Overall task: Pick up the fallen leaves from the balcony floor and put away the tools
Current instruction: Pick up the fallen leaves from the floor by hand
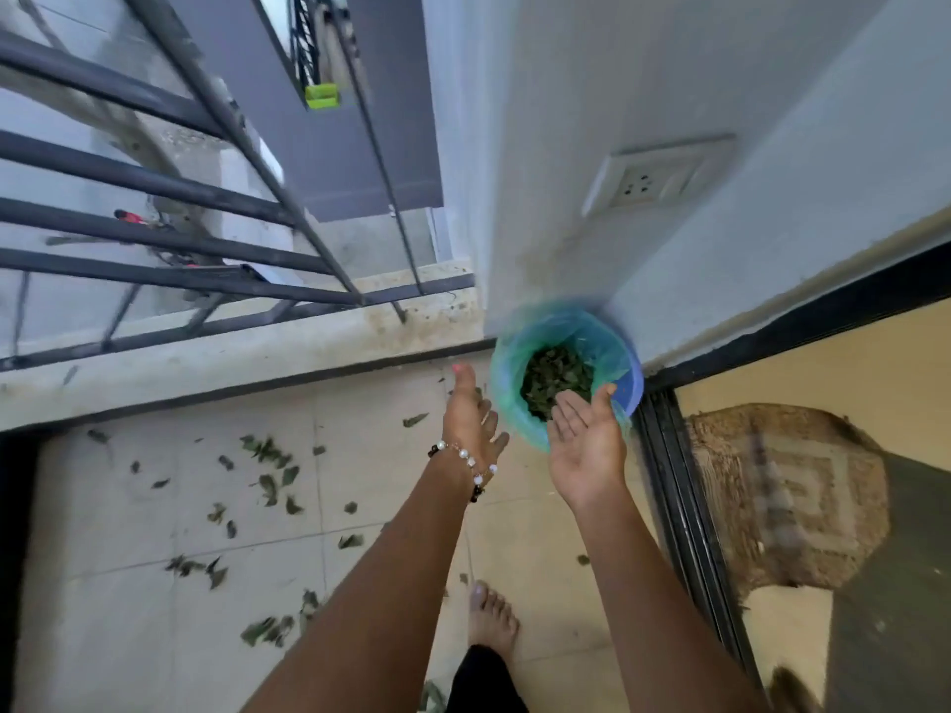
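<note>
I see both palms open, nothing held: left hand [471, 419] and right hand [586, 445] at the bin [615, 347], whose near rim they hide. Leaves [267, 481] lie on floor at left. Frame blurred, no writing readable.

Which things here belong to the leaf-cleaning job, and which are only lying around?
Belong to the job:
- fallen leaves on the floor tiles
- lined bin with leaves inside
- left hand, open
- right hand, open

Just there:
- doormat
- wall socket
- railing
- green box
</note>
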### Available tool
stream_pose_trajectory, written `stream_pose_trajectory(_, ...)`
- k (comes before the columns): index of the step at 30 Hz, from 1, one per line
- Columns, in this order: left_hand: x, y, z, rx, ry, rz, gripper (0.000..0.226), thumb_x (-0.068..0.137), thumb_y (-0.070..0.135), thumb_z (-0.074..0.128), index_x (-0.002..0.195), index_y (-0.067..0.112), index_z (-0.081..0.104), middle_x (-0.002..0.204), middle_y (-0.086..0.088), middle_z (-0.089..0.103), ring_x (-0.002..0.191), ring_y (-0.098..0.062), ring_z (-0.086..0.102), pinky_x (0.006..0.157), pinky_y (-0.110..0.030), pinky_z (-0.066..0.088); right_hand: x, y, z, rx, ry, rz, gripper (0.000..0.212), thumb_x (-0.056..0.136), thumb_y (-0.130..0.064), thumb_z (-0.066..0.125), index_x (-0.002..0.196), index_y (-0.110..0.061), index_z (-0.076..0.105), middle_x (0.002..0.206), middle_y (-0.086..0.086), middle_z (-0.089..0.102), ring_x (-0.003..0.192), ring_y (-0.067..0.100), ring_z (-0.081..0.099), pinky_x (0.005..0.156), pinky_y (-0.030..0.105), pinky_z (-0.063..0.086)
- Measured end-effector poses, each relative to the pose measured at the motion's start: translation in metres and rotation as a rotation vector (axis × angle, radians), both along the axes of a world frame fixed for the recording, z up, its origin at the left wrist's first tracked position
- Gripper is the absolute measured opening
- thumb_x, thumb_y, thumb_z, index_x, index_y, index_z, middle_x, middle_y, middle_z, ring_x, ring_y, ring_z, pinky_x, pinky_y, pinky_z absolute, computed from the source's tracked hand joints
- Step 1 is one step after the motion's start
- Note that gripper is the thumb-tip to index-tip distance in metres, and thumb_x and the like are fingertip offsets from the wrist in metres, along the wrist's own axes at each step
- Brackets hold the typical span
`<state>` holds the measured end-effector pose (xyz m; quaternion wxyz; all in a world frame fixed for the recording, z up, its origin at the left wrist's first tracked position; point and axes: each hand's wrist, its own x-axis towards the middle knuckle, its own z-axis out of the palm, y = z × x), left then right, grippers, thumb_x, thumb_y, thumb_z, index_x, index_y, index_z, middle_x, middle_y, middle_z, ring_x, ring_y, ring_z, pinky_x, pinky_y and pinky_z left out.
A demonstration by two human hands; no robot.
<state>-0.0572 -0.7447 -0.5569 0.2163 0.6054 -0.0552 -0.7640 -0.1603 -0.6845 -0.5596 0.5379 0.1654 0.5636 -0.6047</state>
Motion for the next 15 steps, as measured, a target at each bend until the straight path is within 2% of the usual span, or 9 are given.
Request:
stream_pose_trajectory(2, 0.037, 0.012, 0.025, -0.015, -0.016, 0.005, 0.083, 0.093, 0.066, 0.037, 0.15, 0.007, 0.029, 0.152, -0.008, 0.037, 0.137, -0.026, 0.04, 0.107, -0.046, 0.038, 0.032, 0.004, 0.026, -0.03, 0.006, 0.058, 0.072, 0.098, -0.054, 0.035, 0.142, 0.003, 0.039, 0.149, 0.015, 0.04, 0.14, 0.023, 0.034, 0.117, 0.036, 0.025)
stream_pose_trajectory(4, 0.084, 0.024, 0.046, -0.046, -0.044, -0.014, 0.076, 0.095, 0.063, 0.037, 0.146, 0.006, 0.037, 0.145, -0.01, 0.046, 0.125, -0.028, 0.052, 0.098, -0.046, 0.046, 0.069, 0.009, 0.046, -0.046, 0.016, 0.108, 0.067, 0.098, -0.052, 0.036, 0.137, 0.002, 0.045, 0.145, 0.015, 0.045, 0.137, 0.024, 0.039, 0.115, 0.035, 0.028)
stream_pose_trajectory(7, 0.169, 0.051, 0.077, -0.1, -0.16, -0.115, 0.054, 0.097, 0.054, 0.043, 0.128, 0.011, 0.054, 0.125, -0.01, 0.063, 0.104, -0.027, 0.065, 0.082, -0.04, 0.052, 0.136, 0.023, 0.074, -0.06, 0.031, 0.187, 0.059, 0.098, -0.049, 0.038, 0.133, -0.003, 0.05, 0.137, 0.012, 0.053, 0.124, 0.021, 0.049, 0.106, 0.034, 0.036)
stream_pose_trajectory(12, 0.332, 0.103, 0.113, -0.161, -0.345, -0.214, 0.03, 0.097, 0.035, 0.056, 0.104, 0.008, 0.065, 0.091, -0.007, 0.072, 0.071, -0.021, 0.064, 0.062, -0.03, 0.05, 0.273, 0.069, 0.103, 0.007, 0.079, 0.346, 0.036, 0.095, -0.041, 0.051, 0.11, -0.01, 0.063, 0.112, 0.01, 0.067, 0.099, 0.018, 0.061, 0.095, 0.036, 0.044)
stream_pose_trajectory(15, 0.427, 0.134, 0.123, -0.193, -0.433, -0.163, 0.029, 0.095, 0.035, 0.059, 0.102, 0.008, 0.067, 0.082, -0.005, 0.071, 0.064, -0.019, 0.061, 0.055, -0.024, 0.044, 0.356, 0.098, 0.118, 0.07, 0.144, 0.429, 0.03, 0.094, -0.033, 0.058, 0.106, -0.007, 0.066, 0.092, 0.009, 0.069, 0.082, 0.021, 0.063, 0.077, 0.033, 0.049)
